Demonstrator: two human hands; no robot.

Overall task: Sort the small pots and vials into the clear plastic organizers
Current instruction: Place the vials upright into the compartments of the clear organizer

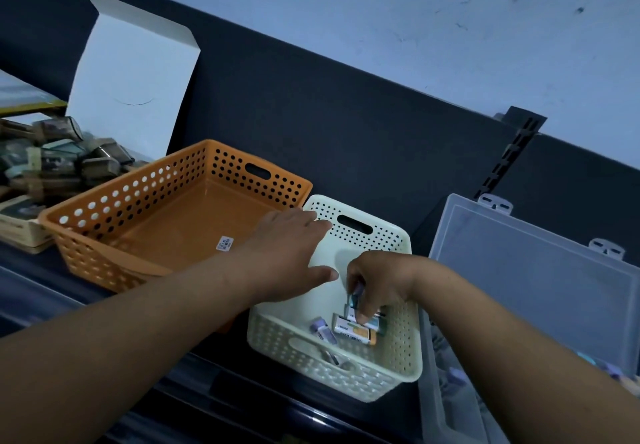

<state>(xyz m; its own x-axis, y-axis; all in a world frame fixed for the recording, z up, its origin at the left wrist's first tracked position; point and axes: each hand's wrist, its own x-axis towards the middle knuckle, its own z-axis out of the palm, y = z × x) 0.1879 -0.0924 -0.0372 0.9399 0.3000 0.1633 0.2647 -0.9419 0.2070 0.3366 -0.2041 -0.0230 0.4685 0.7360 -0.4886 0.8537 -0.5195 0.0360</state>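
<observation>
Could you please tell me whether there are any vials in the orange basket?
No, the orange basket holds only a small label stuck on its floor.

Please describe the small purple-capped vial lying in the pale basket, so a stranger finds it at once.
Find the orange basket; the cream basket stands beside it. On its floor, below the right hand, which pinches another vial, lies the purple-capped vial: loose, and smaller than the labelled orange-ended tube beside it.

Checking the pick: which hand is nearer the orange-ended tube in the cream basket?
Right. The right hand is just above the orange-ended tube, a fingertip at it; the left hand lies farther off, over the cream basket's far-left rim.
</observation>
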